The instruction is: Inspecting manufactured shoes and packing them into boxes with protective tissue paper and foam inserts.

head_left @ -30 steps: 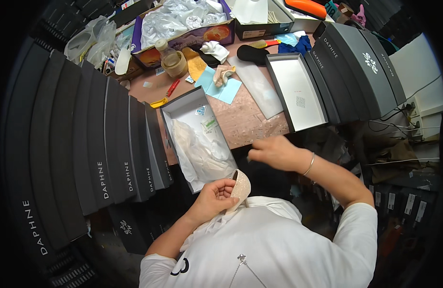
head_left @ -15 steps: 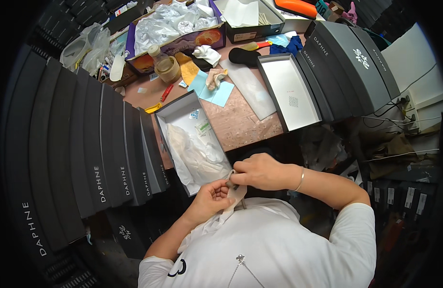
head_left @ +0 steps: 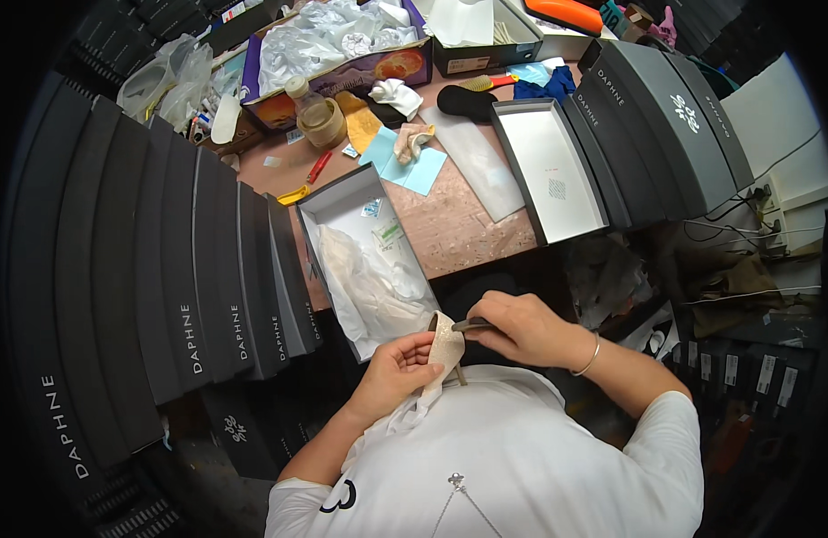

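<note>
Pinched in my left hand [head_left: 400,369] is a pale beige, glittery shoe [head_left: 445,348], close in front of my white shirt. White wrapping hangs below it, and the rest of its shape is hidden. My right hand [head_left: 519,327] is closed on a slim dark grey tool [head_left: 472,324] whose end reaches the shoe's upper edge; its exact kind cannot be made out. Just beyond my left hand lies an uncovered shoebox [head_left: 308,235] with white tissue paper [head_left: 365,291] and small packets inside.
Dark shoeboxes [head_left: 176,269] stand in a tall row at left, more [head_left: 647,134] at right. On the pink table [head_left: 468,242] lie an empty lid [head_left: 571,224], a red cutter [head_left: 320,168], a tape roll [head_left: 322,125], cloths and a brush. A purple carton [head_left: 342,81] of crumpled paper stands behind.
My right hand has moved right, away from my left, and the dark tool now shows in it. More of the glittery shoe is visible. The view has shifted slightly.
</note>
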